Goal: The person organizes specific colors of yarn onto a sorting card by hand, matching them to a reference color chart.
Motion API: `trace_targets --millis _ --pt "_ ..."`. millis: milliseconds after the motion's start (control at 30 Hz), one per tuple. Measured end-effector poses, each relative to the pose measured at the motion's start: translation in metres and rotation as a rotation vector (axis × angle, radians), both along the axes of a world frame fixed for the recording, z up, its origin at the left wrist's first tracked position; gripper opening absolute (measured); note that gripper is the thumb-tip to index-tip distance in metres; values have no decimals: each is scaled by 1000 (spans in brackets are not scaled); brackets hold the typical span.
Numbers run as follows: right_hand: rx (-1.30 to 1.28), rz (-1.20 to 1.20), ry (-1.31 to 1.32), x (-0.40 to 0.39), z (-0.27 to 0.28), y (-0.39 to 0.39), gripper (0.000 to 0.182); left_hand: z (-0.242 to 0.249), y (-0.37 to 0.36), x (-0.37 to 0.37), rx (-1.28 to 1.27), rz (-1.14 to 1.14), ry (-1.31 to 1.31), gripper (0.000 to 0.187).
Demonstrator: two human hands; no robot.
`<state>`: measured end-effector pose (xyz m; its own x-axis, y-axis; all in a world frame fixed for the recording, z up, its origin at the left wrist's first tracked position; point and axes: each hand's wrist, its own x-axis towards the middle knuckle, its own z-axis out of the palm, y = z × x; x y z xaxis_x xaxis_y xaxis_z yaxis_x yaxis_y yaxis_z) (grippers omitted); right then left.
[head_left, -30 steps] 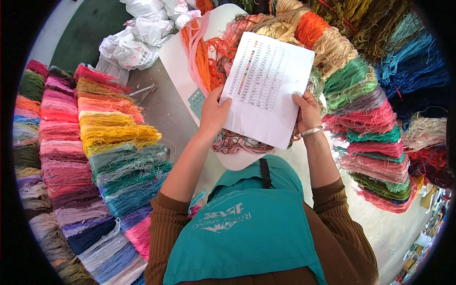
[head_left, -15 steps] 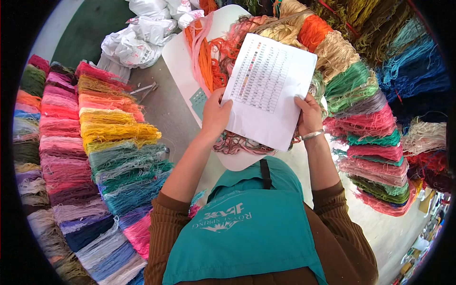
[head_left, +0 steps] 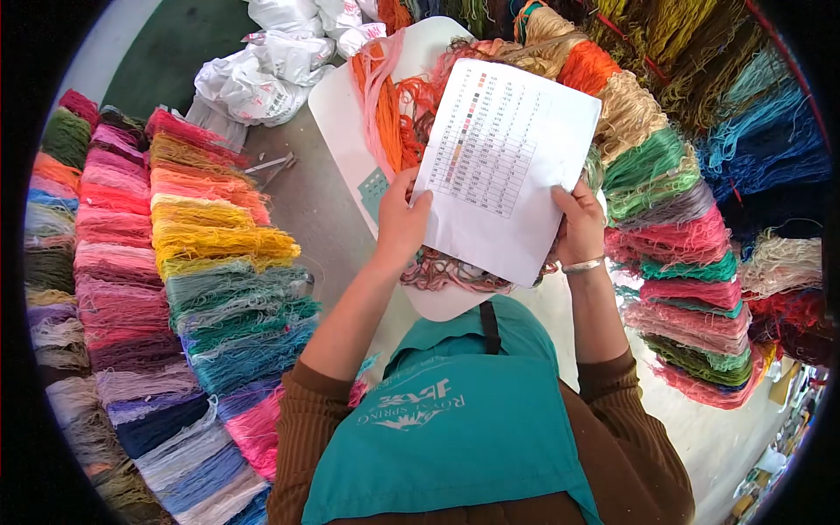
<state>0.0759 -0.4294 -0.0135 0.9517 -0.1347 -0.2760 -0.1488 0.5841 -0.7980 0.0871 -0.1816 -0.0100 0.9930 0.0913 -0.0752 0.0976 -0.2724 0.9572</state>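
Observation:
A white printed sheet [head_left: 507, 166] with a table of numbers and small colour squares is held up in both hands. My left hand [head_left: 404, 219] pinches its left edge, thumb on the front. At the right edge my right hand [head_left: 581, 226] grips it the same way, a bracelet at the wrist. Behind the sheet lie orange and pink yarn skeins [head_left: 385, 105] on a white board [head_left: 337, 118]; the sheet hides part of them. A green card with small dots [head_left: 374, 191] is on the board near my left hand.
Rows of coloured yarn bundles [head_left: 223, 232] fill the left side. More yarn bundles [head_left: 647, 162] curve along the right. White plastic bags [head_left: 254, 87] lie at the upper left, and a metal tool [head_left: 273, 166] rests on the grey surface below them.
The sheet and both hands have shifted slightly right and down in the view. The board and bags have shifted in the view too. Both hands keep their hold on the sheet.

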Motion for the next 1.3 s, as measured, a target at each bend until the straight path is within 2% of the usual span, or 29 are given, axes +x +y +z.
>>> trace_targets --millis 533,567,600,633,667,700,733,767,800,833,867,933,1033,1067,1167,1233,1267,1300 --pt "-123 13 -118 24 15 2 18 24 -1 -3 -131 135 -116 30" --pt "-188 -6 -120 30 18 1 17 30 -2 -4 -115 149 -78 28" --pt "-444 -12 -95 40 15 -9 17 37 -1 -4 -87 185 -54 26" --pt "-286 -46 -139 56 11 -13 19 29 2 -7 4 155 -189 30" --pt "-283 -66 -124 73 6 -18 23 -9 11 0 -37 142 -352 36" --pt "-286 -76 -95 90 1 -21 31 -6 20 -5 -59 138 -253 38" --pt "-312 -77 -101 127 -46 -51 38 1 35 -16 6 71 -321 37" --pt "-125 102 -117 135 -15 -48 42 29 41 -30 -42 126 -172 33" --pt "-34 150 -136 177 -56 -81 42 16 57 -32 -113 69 -125 31" --pt "-3 205 -96 205 -68 -103 40 7 78 -32 -185 -5 -80 29" --pt "-137 231 -54 222 -73 -118 40 17 98 -44 -100 76 -160 28" --pt "-486 130 -6 237 -57 -125 38 41 122 -70 23 219 -283 26" --pt "-919 -247 -93 207 -23 -94 36 72 198 -124 255 320 -334 27" --pt "-1038 -423 -145 183 -8 -75 36 87 222 -148 402 350 -318 27" --pt "-1138 -717 -388 131 35 -16 34 151 279 -215 718 425 -254 25" --pt "-1057 -562 -555 119 50 37 33 190 311 -254 955 458 -261 24" --pt "-977 -397 -630 115 59 75 32 207 327 -272 1102 485 -307 25" --pt "-840 -129 -682 117 61 111 30 228 340 -290 1303 483 -286 29"
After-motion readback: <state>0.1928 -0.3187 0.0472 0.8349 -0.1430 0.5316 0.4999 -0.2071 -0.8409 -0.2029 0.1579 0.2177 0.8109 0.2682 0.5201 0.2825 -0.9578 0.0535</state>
